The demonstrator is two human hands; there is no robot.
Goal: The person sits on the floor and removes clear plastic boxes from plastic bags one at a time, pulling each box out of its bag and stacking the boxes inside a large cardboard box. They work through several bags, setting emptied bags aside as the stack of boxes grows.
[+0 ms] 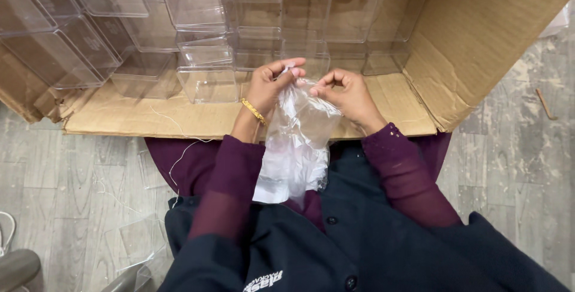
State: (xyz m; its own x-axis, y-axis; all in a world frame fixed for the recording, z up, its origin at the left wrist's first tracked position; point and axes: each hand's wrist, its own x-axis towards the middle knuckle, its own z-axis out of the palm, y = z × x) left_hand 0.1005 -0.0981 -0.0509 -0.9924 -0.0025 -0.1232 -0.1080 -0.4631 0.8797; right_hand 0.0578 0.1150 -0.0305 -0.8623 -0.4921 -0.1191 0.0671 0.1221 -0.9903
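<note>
My left hand (271,82) and my right hand (346,92) both pinch the top edge of a clear plastic bag (296,142) that hangs down toward my lap. A gold bangle circles my left wrist. Both arms wear dark maroon sleeves. The hands are close together, just in front of a large open cardboard box (479,34) lying on its side.
Several clear plastic boxes (206,70) are stacked inside the cardboard box, filling its back and left. One cardboard flap (150,115) lies flat on the grey floor. Loose clear plastic pieces (135,241) and thin threads lie on the floor at the left.
</note>
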